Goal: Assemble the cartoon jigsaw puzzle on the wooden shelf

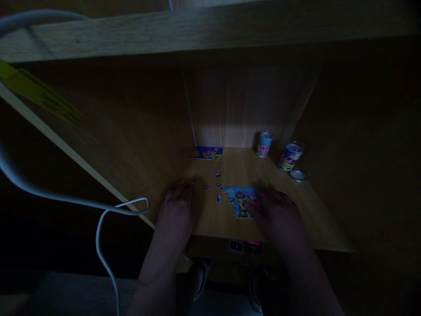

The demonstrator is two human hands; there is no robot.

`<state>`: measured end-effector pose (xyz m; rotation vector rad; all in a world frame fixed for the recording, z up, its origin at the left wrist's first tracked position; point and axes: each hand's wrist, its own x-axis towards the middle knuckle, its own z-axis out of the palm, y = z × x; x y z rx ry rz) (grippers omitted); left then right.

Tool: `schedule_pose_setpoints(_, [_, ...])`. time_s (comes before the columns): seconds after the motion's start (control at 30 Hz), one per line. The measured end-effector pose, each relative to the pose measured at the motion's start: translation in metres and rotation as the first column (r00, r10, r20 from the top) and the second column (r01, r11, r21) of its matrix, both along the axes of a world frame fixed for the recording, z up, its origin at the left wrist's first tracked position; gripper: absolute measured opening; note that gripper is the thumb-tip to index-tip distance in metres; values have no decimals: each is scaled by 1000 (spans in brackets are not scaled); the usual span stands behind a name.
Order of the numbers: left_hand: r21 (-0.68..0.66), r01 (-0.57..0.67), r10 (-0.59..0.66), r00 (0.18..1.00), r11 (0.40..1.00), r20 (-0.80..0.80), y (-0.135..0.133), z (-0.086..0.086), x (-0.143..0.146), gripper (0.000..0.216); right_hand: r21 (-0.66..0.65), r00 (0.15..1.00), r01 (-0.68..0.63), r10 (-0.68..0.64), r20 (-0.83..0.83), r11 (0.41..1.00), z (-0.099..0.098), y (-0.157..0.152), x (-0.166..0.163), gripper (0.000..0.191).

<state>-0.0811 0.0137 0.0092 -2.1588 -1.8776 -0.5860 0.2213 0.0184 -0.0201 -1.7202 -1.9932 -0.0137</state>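
A partly joined cartoon jigsaw puzzle [242, 206] lies near the front of the wooden shelf, its left edge ragged. My right hand [278, 213] rests over its right side, thumb and fingers apart on the picture, hiding that part. To the left, my left hand [176, 206] is low over the shelf with its fingers bunched and curled. A small puzzle piece [194, 181] shows at those fingertips; dim light blurs the grip. Between my hands lie several loose pieces, among them a reddish puzzle piece [219, 186] and a bluish puzzle piece [219, 199].
A flat cartoon picture panel [207, 153] lies at the back left. Toward the back right stand a clear-topped can [264, 144] and a second can [291, 156], with a round lid [297, 175] beside it. A white cable [98, 210] hangs left. A wooden board [210, 33] crosses above.
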Motion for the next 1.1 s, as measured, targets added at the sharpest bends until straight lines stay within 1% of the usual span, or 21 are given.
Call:
schedule_pose_setpoints(0.1, [-24,24,-23,999,999,44,5,-7,0,41,-1,1000,8,-8,1,1000,0,0,0,47])
schedule_pose_setpoints(0.17, [-59,42,-37,996,997,81,5,-3,0,31,2,1000,5,-5,-3,1000,0,0,0,47])
schedule_pose_setpoints(0.2, [-83,73,-64,992,994,108,4,0,1,26,2,1000,0,0,-3,1000,0,0,0,47])
schedule_pose_setpoints(0.27, [-135,200,-172,965,970,197,2,8,2,20,2,1000,-8,8,-3,1000,0,0,1,47])
schedule_pose_setpoints(0.33, [-146,347,-290,906,927,310,1,13,2,22,0,1000,-11,11,-4,1000,0,0,1,47])
schedule_pose_setpoints(0.37, [-126,387,-323,877,913,355,2,13,2,21,-1,1000,-9,9,-4,1000,0,0,1,47])
schedule_pose_setpoints(0.4, [-98,394,-331,862,914,383,4,12,2,22,-1,1000,-8,8,-4,1000,0,0,1,47])
schedule_pose_setpoints(0.43, [-67,372,-318,863,926,392,7,9,1,24,-2,1000,-5,5,-3,1000,1,0,1,46])
schedule_pose_setpoints(0.47, [-35,319,-283,882,947,376,10,5,-1,30,-3,1000,-1,1,-1,1000,1,0,0,46])
schedule_pose_setpoints(0.53, [-4,185,-176,941,983,290,16,-4,-6,50,-6,1000,3,-3,2,1000,1,-1,0,44])
schedule_pose_setpoints(0.6, [2,121,-118,961,993,249,21,-11,-10,60,-7,1000,1,-1,1,1000,1,-1,0,45])
schedule_pose_setpoints(0.67, [10,121,-120,962,993,244,23,-13,-12,56,-8,1000,-2,2,2,1000,2,-1,0,46])
schedule_pose_setpoints(0.83, [45,200,-205,937,979,283,22,-13,-5,28,-10,1000,2,-2,20,1000,3,-2,-1,46])
schedule_pose_setpoints(0.93, [68,222,-232,926,973,299,21,-13,-2,23,-17,1000,7,-6,21,1000,3,-2,-1,44])
schedule_pose_setpoints(1.0, [72,210,-222,928,975,299,20,-12,0,22,-15,1000,5,-4,17,1000,3,-2,-1,45])
schedule_pose_setpoints(1.1, [37,172,-175,938,984,299,18,-9,7,17,-7,1000,7,-7,11,1000,2,-2,-1,46])
